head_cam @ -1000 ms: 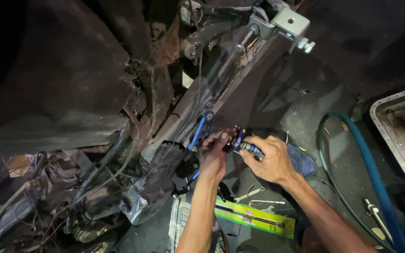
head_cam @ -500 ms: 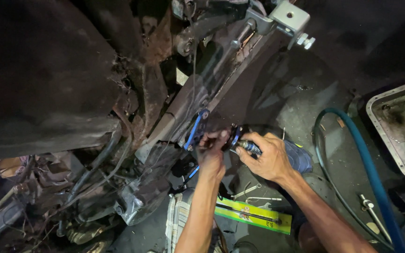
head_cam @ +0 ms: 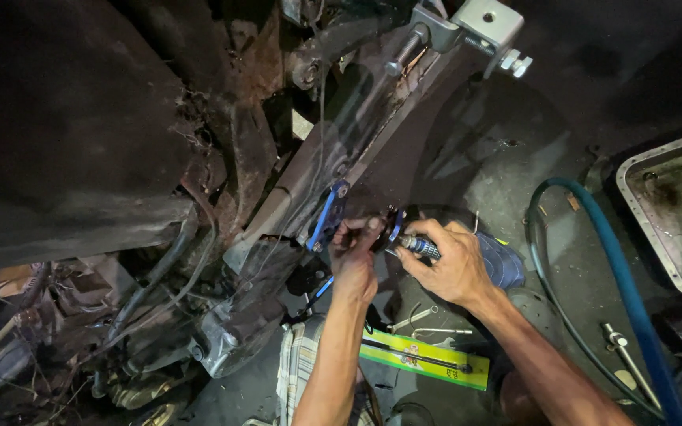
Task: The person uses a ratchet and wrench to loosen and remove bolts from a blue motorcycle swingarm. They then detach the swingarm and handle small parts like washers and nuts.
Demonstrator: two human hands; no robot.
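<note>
Lying below my wrists on the floor point(head_cam: 507, 166), a flat yellow-green package point(head_cam: 428, 359) shows a dark printed strip. My right hand point(head_cam: 451, 264) has its fingers clenched around a blue-and-silver ribbed tool point(head_cam: 420, 247), pressed against the rusty frame rail point(head_cam: 341, 166). My left hand point(head_cam: 354, 252) pinches the dark fitting point(head_cam: 392, 229) beside a blue bracket point(head_cam: 327, 214).

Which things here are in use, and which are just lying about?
In use: left hand on the blue bracket; right hand holding a blue-handled tool against the frame rail.
Lying about: blue hose, metal pan, green package, loose wrenches.
</note>
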